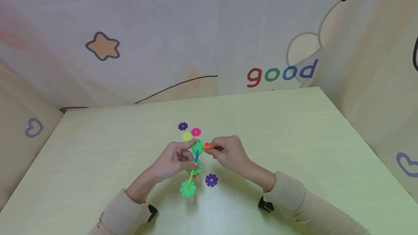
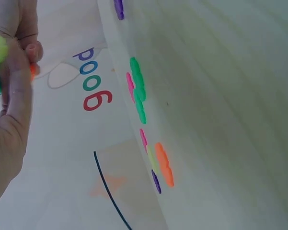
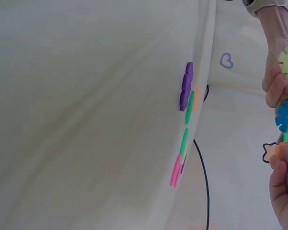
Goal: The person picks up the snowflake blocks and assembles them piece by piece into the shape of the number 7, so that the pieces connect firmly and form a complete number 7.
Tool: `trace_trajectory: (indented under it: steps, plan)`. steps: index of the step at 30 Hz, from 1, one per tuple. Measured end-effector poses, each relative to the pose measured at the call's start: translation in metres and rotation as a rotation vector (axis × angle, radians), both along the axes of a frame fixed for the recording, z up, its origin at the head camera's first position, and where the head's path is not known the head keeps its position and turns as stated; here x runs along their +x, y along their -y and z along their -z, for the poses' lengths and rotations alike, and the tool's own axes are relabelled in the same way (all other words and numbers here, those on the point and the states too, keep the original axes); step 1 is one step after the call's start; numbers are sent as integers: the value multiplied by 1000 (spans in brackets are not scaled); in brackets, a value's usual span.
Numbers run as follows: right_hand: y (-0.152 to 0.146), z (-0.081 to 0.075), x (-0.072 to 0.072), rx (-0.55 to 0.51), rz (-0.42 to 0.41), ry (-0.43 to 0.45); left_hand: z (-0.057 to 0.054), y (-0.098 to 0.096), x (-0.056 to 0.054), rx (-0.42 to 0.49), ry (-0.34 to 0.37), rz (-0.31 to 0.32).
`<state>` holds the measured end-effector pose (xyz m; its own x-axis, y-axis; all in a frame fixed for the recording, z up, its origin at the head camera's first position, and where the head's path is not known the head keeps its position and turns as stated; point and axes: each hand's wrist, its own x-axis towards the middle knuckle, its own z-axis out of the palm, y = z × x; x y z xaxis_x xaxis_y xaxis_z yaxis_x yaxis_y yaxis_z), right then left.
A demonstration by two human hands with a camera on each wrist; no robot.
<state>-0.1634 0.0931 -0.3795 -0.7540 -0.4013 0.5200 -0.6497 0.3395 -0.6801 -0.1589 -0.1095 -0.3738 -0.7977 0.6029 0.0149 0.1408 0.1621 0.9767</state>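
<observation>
As it slants toward the viewer above a pale table (image 1: 277, 126), a chain of notched plastic discs (image 1: 192, 174) ends nearest us in a lower green disc (image 1: 188, 188). Just right of the chain, a purple disc (image 1: 211, 180) lies flat. At the chain's left side, the left hand (image 1: 171, 159) pinches it, with the thumb across its middle green disc (image 1: 198, 169). At its right side, the right hand (image 1: 232, 153) pinches an orange disc (image 1: 208, 147), seen edge-on, at the rim of the chain's upper green disc (image 1: 198, 147); whether their notches interlock, I cannot tell. Joining these two well probably calls for steadying the green one close to its rim, lining up notch with notch at a right angle and pressing straight in, since a sideways push could loosen the links below. Beyond the chain lie a loose yellow disc (image 1: 187, 136), a pink disc (image 1: 196, 132) and, farther, a second purple disc (image 1: 183, 126). Farthest, to the chain's right, a cloth backdrop (image 1: 163, 46) reads "good". The right wrist view shows the round face of the chain's blue disc (image 3: 287, 115), only a thin edge from the head; the left wrist view shows two green discs (image 2: 138, 79) beyond the chain, not clearly visible from the head.
</observation>
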Motion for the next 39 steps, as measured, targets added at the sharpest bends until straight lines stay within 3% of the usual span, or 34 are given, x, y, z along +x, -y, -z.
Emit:
trace_trajectory:
  steps: [14,28,33,39]
  plan:
    - [0,-3,0,21,-1,56,-1,2,1,-23,7,-22]
    - [-10,-3,0,171,36,164,-2,9,2,-48,23,-104]
    - [-16,-1,1,194,9,238,-2,11,1,-37,23,-137]
    - [-21,2,1,219,-65,405,-2,16,1,7,36,-207]
